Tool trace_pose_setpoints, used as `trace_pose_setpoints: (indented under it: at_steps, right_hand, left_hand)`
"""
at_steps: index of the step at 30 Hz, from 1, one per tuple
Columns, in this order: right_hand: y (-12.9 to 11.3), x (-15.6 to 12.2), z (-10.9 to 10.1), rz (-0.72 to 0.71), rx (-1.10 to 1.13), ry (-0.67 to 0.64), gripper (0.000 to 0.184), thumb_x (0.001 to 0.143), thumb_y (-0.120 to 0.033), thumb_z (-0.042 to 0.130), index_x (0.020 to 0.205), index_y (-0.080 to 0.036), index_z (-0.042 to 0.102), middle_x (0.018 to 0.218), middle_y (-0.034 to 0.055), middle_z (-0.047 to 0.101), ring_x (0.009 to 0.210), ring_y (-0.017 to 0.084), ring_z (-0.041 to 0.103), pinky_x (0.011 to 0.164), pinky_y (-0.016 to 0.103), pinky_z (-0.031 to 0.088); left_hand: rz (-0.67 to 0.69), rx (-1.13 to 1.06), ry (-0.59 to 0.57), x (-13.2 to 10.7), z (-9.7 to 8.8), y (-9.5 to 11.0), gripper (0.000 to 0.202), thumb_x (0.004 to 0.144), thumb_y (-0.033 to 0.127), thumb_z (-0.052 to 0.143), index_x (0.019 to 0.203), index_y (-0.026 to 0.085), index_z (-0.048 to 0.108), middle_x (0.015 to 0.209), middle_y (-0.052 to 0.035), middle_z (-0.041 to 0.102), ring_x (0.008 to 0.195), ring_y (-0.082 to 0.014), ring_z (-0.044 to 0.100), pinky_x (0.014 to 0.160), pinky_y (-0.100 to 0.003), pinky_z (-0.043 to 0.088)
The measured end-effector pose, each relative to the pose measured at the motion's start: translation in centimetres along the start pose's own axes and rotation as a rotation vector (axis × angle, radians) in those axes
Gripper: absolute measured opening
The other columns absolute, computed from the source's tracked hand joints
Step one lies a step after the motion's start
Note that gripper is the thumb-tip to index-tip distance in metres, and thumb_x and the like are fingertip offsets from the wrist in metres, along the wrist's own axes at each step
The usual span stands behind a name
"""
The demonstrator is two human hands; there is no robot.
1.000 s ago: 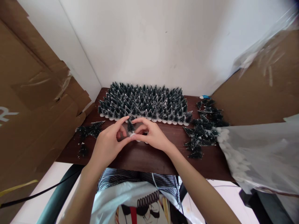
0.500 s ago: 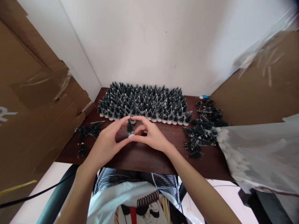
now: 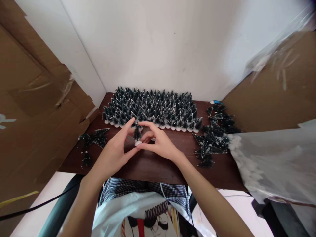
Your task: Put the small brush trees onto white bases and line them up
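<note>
Both hands meet over the dark wooden table [image 3: 153, 168], pinching one miniature dark green tree [image 3: 137, 133] upright. My left hand [image 3: 115, 153] has thumb and forefinger around the tree's tip and its white round base [image 3: 138, 143]. My right hand [image 3: 159, 141] pinches the same tree from the right, fingers curled. Just behind them stands a dense block of finished little trees [image 3: 151, 110] on white bases, in several rows against the wall.
Loose trees without bases lie in a pile at the right [image 3: 214, 135] and a smaller group at the left [image 3: 92, 140]. A clear plastic bag of white bases [image 3: 269, 161] rests at the right. Cardboard sheets [image 3: 37, 98] flank both sides.
The hands, still holding the small tree, have shifted slightly away from me toward the rows; the grip looks the same.
</note>
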State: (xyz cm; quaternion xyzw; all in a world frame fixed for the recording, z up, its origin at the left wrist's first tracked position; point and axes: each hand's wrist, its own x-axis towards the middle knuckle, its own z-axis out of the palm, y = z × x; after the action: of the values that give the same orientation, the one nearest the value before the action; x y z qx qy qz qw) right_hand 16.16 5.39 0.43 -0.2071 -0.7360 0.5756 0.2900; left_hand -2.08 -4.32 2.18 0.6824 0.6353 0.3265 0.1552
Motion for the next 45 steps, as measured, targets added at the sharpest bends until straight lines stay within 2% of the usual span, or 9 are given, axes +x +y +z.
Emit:
trace_pose_setpoints:
  at_steps: [8, 13, 19, 23, 27, 31, 35, 40, 45]
  right_hand:
    - [0.1, -0.1, 0.0, -0.029, -0.04, -0.01, 0.073, 0.082, -0.027, 0.077, 0.147, -0.029, 0.043, 0.084, -0.0034, 0.071, 0.082, 0.018, 0.072, 0.085, 0.037, 0.058]
    - [0.0, -0.2, -0.1, -0.053, -0.096, -0.026, 0.069, 0.087, -0.028, 0.073, 0.149, -0.031, 0.043, 0.085, -0.0028, 0.071, 0.082, 0.017, 0.072, 0.084, 0.036, 0.06]
    - [0.0, -0.2, 0.0, -0.071, -0.17, -0.037, 0.067, 0.088, -0.025, 0.071, 0.149, -0.033, 0.044, 0.086, -0.0037, 0.073, 0.082, 0.015, 0.072, 0.082, 0.032, 0.06]
    - [0.2, -0.1, -0.3, -0.04, -0.284, 0.067, 0.062, 0.091, -0.026, 0.068, 0.148, -0.031, 0.045, 0.084, -0.0028, 0.074, 0.075, 0.015, 0.072, 0.078, 0.031, 0.06]
    - [0.4, 0.1, -0.5, 0.001, -0.574, 0.178, 0.065, 0.091, -0.025, 0.068, 0.151, -0.031, 0.042, 0.088, -0.0008, 0.076, 0.082, 0.018, 0.073, 0.081, 0.031, 0.057]
    - [0.6, 0.5, -0.3, 0.025, -0.913, 0.185, 0.066, 0.095, -0.027, 0.065, 0.155, -0.03, 0.039, 0.099, 0.0044, 0.076, 0.091, 0.022, 0.071, 0.082, 0.033, 0.054]
    - [0.5, 1.1, 0.3, 0.036, -1.122, 0.139, 0.064, 0.097, -0.028, 0.061, 0.156, -0.029, 0.038, 0.1, 0.007, 0.077, 0.094, 0.024, 0.07, 0.083, 0.032, 0.051]
    - [0.2, 1.2, 0.5, 0.049, -1.154, 0.104, 0.061, 0.097, -0.026, 0.061, 0.155, -0.028, 0.04, 0.103, 0.0071, 0.076, 0.099, 0.025, 0.067, 0.085, 0.032, 0.05]
    - [0.4, 0.8, 0.4, 0.002, -1.055, 0.101, 0.056, 0.097, -0.024, 0.06, 0.151, -0.027, 0.045, 0.116, 0.0096, 0.073, 0.107, 0.025, 0.063, 0.09, 0.035, 0.051]
  left_hand:
    - [-0.045, -0.03, -0.105, -0.3, -0.3, 0.4, 0.095, 0.085, 0.046, 0.072, 0.161, 0.036, 0.014, 0.144, -0.0081, 0.06, 0.122, -0.0298, 0.064, 0.106, -0.046, 0.05]
    - [-0.098, -0.093, -0.014, -0.2, -0.4, 0.5, 0.075, 0.09, 0.055, 0.064, 0.155, 0.034, 0.032, 0.14, -0.0074, 0.063, 0.128, -0.0297, 0.06, 0.109, -0.05, 0.046]
    - [-0.123, -0.121, 0.098, 0.6, -0.4, 0.5, 0.043, 0.092, 0.051, 0.061, 0.125, 0.024, 0.065, 0.124, -0.0066, 0.072, 0.112, -0.027, 0.067, 0.102, -0.044, 0.05]
    - [-0.111, -0.11, 0.129, 1.0, 0.1, 0.1, 0.038, 0.092, 0.047, 0.061, 0.121, 0.023, 0.067, 0.12, -0.0066, 0.072, 0.106, -0.0253, 0.068, 0.095, -0.041, 0.053]
    - [-0.098, -0.106, 0.145, 1.1, 0.5, -0.3, 0.034, 0.093, 0.042, 0.06, 0.119, 0.022, 0.069, 0.118, -0.0057, 0.071, 0.104, -0.0229, 0.067, 0.097, -0.039, 0.051]
    - [-0.089, -0.1, 0.135, 1.3, 0.9, -0.5, 0.031, 0.093, 0.039, 0.06, 0.115, 0.021, 0.071, 0.115, -0.0055, 0.071, 0.1, -0.0216, 0.067, 0.094, -0.036, 0.051]
    - [-0.075, -0.061, 0.171, 2.0, 1.5, -0.3, 0.031, 0.092, 0.036, 0.059, 0.114, 0.018, 0.072, 0.103, -0.0053, 0.072, 0.091, -0.0208, 0.066, 0.088, -0.035, 0.051]
    - [-0.059, 0.019, 0.221, 3.2, 1.8, 0.1, 0.03, 0.091, 0.034, 0.059, 0.111, 0.017, 0.074, 0.084, -0.0029, 0.072, 0.078, -0.0195, 0.063, 0.081, -0.034, 0.049]
    - [-0.083, 0.08, 0.238, 3.8, 1.8, 0.2, 0.027, 0.09, 0.034, 0.058, 0.103, 0.019, 0.076, 0.08, -0.0025, 0.072, 0.076, -0.0199, 0.062, 0.076, -0.034, 0.048]
